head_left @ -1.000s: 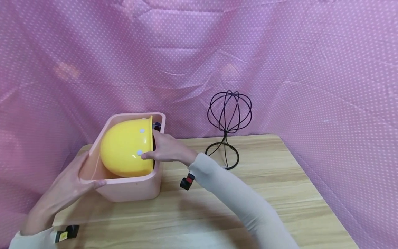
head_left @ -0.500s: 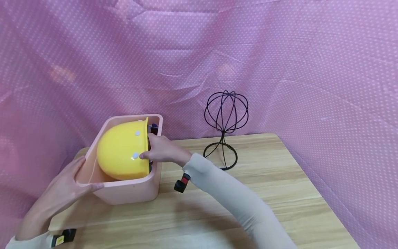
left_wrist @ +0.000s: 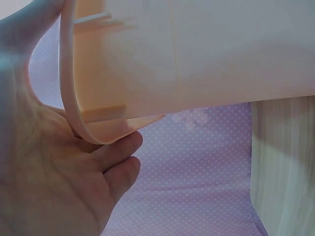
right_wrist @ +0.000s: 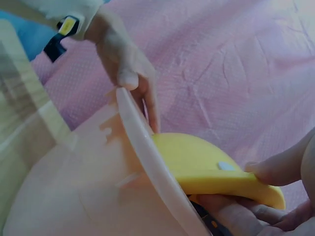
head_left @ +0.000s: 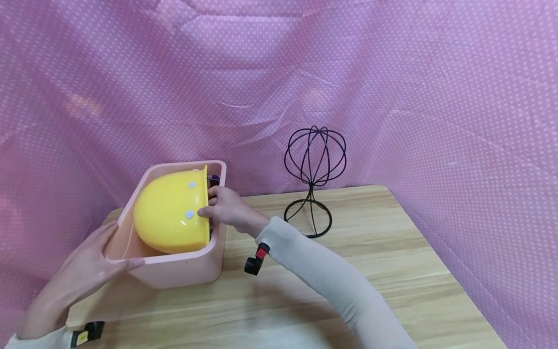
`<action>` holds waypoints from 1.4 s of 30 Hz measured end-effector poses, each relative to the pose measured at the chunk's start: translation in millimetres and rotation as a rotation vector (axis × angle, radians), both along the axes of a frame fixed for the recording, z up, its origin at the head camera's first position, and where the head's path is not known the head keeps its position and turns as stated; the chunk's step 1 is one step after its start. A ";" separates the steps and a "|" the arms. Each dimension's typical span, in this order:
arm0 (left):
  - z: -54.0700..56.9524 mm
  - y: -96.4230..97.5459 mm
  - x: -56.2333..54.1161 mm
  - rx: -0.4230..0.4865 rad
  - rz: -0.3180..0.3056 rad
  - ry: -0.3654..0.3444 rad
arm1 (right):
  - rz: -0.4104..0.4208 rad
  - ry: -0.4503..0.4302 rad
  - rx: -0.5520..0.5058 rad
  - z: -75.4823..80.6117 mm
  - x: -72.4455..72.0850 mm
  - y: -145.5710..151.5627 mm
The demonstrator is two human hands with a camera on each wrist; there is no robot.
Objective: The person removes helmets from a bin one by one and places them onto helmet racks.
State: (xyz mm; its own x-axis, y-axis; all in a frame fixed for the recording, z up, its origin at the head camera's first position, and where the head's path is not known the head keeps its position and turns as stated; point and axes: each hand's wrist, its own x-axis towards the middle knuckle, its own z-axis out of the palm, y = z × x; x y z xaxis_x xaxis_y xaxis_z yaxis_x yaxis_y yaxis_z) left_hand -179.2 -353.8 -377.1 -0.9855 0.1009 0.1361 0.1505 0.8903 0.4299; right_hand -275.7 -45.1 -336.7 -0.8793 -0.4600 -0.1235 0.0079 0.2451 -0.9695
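A yellow hard hat (head_left: 165,213) with pale round studs lies on its side in a pale pink bin (head_left: 187,274), its open side facing right. At its brim my right hand (head_left: 231,208) pinches the edge, thumb on the outer shell and fingers inside; the right wrist view shows this yellow brim (right_wrist: 226,182) between thumb and fingers. My left hand (head_left: 89,266) grips the bin's near-left corner. Seen from the left wrist, the thumb and fingers are around the bin rim (left_wrist: 69,73). Dark straps inside the hat (head_left: 213,182) are mostly hidden.
Right of the bin, a black wire stand (head_left: 311,189) with a round cage top stands on the wood-grain table (head_left: 383,271). Pink dotted cloth (head_left: 261,87) hangs behind the table and along both sides.
My right fingers have drawn back slightly from inside the hat and now pinch its brim. The head view has shifted a little; bin, hat and left hand keep their places relative to one another.
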 end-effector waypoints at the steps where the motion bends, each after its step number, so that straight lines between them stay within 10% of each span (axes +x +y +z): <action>1: 0.5 0.2 -0.4 -0.001 0.002 -0.007 | -0.013 -0.013 -0.037 -0.5 -0.8 1.1; 16: -1.3 1.4 3.6 0.006 -0.004 -0.012 | -0.054 -0.101 -0.304 -3.7 -1.9 16.2; 42: 1.4 -1.5 9.3 -0.023 0.012 0.017 | -0.085 0.027 -0.825 73.5 23.7 97.9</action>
State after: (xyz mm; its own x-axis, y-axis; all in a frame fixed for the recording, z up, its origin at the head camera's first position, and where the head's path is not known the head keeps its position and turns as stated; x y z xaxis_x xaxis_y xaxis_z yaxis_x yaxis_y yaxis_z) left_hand -169.9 -355.3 -375.6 -0.9843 0.0922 0.1504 0.1466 0.9018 0.4065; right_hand -252.0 52.8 -263.2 -0.9130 -0.3255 0.2461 -0.0312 -0.5455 -0.8375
